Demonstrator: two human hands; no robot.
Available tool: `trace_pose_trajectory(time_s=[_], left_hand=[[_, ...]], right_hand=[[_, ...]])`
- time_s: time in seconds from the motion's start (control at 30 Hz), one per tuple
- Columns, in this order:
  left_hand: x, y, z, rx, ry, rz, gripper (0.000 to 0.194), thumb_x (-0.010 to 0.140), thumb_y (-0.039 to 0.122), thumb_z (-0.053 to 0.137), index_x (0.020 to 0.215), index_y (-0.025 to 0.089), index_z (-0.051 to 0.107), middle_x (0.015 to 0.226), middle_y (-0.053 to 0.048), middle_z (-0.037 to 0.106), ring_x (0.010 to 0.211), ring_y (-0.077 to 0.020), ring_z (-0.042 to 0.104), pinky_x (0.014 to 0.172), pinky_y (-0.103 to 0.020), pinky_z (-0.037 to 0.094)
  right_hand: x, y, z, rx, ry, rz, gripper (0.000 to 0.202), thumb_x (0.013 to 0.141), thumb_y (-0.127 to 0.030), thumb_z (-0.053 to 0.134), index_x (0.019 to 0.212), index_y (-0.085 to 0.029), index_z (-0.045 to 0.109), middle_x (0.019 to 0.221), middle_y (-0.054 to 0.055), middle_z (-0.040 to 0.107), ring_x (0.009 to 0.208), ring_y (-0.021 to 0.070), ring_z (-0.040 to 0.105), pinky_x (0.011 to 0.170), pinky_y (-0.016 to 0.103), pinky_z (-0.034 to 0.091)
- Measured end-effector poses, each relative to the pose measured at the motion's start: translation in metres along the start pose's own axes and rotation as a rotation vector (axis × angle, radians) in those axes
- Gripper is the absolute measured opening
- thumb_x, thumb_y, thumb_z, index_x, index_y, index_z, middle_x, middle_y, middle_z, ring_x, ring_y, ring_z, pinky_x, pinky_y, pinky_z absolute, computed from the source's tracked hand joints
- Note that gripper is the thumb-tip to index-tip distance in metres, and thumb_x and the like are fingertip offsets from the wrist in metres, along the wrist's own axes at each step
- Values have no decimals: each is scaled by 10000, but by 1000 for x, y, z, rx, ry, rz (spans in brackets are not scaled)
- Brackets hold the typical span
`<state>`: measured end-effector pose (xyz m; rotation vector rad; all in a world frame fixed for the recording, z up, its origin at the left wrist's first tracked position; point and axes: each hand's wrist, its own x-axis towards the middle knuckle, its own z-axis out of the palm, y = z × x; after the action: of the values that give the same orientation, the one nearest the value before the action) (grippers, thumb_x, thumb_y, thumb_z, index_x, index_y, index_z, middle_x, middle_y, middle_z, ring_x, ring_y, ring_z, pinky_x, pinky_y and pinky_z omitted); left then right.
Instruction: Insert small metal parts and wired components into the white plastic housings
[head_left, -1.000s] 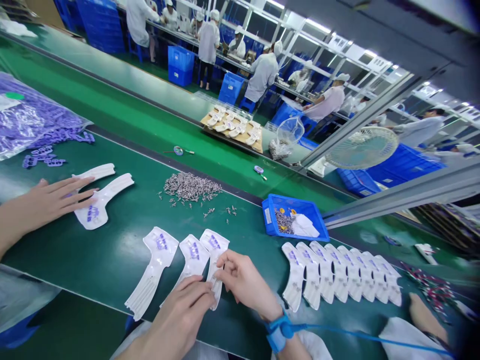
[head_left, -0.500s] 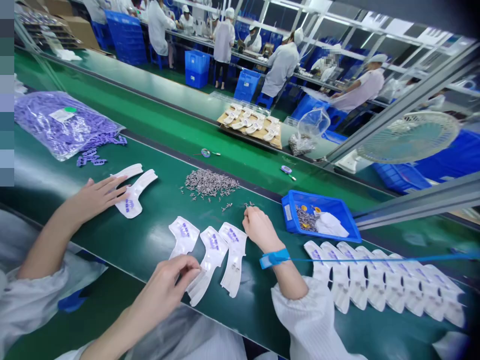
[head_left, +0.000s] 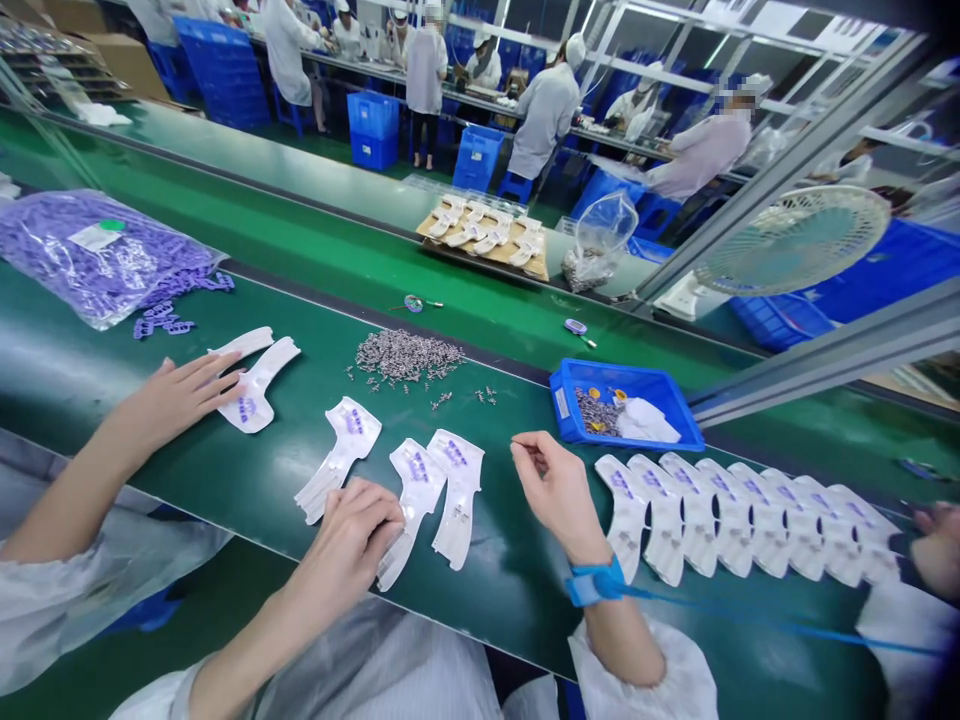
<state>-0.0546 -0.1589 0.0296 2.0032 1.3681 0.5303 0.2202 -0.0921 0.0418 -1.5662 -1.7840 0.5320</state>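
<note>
At lower centre, the left hand point(head_left: 349, 532) curls over a purple-and-white curved plastic shell point(head_left: 421, 478), perhaps to steady it, though I cannot tell whether it grips. The right hand point(head_left: 556, 490) has its fingertips together right of centre (anything pinched is too small to tell), while small silvery metal parts point(head_left: 409, 356) lie heaped at centre, seemingly for easy reach.

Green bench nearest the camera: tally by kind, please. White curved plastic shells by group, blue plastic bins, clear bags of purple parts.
White curved plastic shells, middle: 3
Shells in right-hand row: 8
Shells at left, by a co-worker's hand: 2
Blue rectangular plastic bin: 1
Clear plastic bag of purple parts: 1
Total: 15
</note>
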Motion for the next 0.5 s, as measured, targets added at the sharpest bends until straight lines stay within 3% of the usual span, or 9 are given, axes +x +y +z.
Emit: trace_pose_trajectory(time_s=[0.17,0.27,0.5], left_hand=[[3,3,2,-10,-27,1,258,1028,276,412,862,228,603,954,-1,662,930,-211,527,774,-370,300],[4,5,3,3,-9,-2,245,1026,259,405,865,221,587,936,2,656,909,-206,523,779,-373,300],[3,10,11,27,56,39,235,1023,226,397,891,219,590,895,-2,646,863,-200,511,777,-376,304]], right_hand=[[-19,-7,-9,63,46,54,107,912,-259,519,923,-198,606,750,17,636,631,154,609,597,274,483],[-26,-9,-10,98,6,39,211,965,-284,457,1038,-191,631,786,27,636,609,142,597,602,282,495],[-43,-11,-8,244,-53,181,218,994,-351,442,992,-193,592,833,48,684,636,152,658,613,287,530]])
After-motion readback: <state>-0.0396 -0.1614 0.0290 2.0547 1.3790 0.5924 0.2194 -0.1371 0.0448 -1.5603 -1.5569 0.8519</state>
